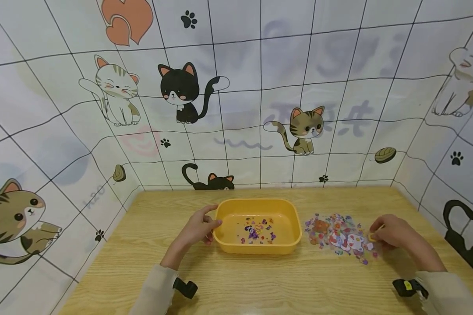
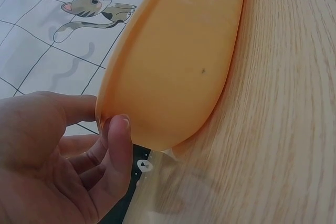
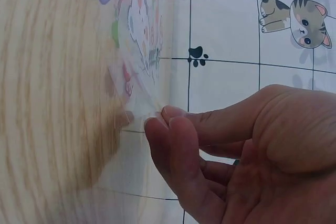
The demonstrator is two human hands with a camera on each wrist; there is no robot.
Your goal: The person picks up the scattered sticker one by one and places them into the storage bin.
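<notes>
My left hand (image 1: 200, 225) grips the left end of a yellow plastic tub (image 1: 256, 249), with thumb and fingers at its rim. In the left wrist view, the left hand (image 2: 68, 156) pinches that rim, and the tub's outer wall (image 2: 178, 61) fills the middle. Small colourful pieces (image 1: 253, 232), many of them purple, lie in the tub. My right hand (image 1: 394, 234) is at the right edge of a spread of colourful stickers (image 1: 339, 236). In the right wrist view, the right hand (image 3: 210, 145) pinches a thin clear sticker (image 3: 143, 90) between thumb and fingertips.
Everything lies on a wood-grain table (image 1: 236, 280). Behind and on both sides stand white gridded walls (image 1: 244, 113) printed with cartoon cats. The sticker spread lies just right of the tub. Each wrist wears a black strap (image 1: 185, 288).
</notes>
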